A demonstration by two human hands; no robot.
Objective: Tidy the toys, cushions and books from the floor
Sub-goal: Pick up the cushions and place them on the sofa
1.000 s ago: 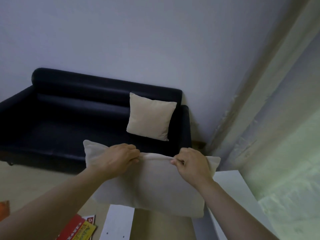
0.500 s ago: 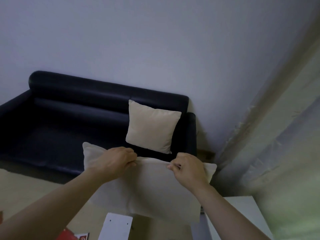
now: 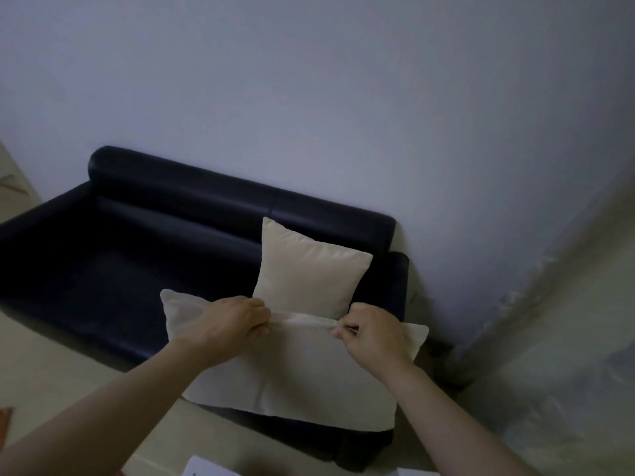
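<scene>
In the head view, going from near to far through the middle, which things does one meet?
held cushion, gripped at its top edge by the left hand and the right hand → second cushion → sofa backrest → wall

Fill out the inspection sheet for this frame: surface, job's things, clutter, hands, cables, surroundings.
Surface: pale floor, dark sofa on it against the wall.
Job's things: one cream cushion upright against the sofa's backrest; second cushion held in front of the sofa.
Clutter: white object's edge at the bottom.
Hands: left hand and right hand both grip the second cushion's top edge.
Cables: nothing seen.
Surroundings: plain wall, pale curtain at right.
</scene>
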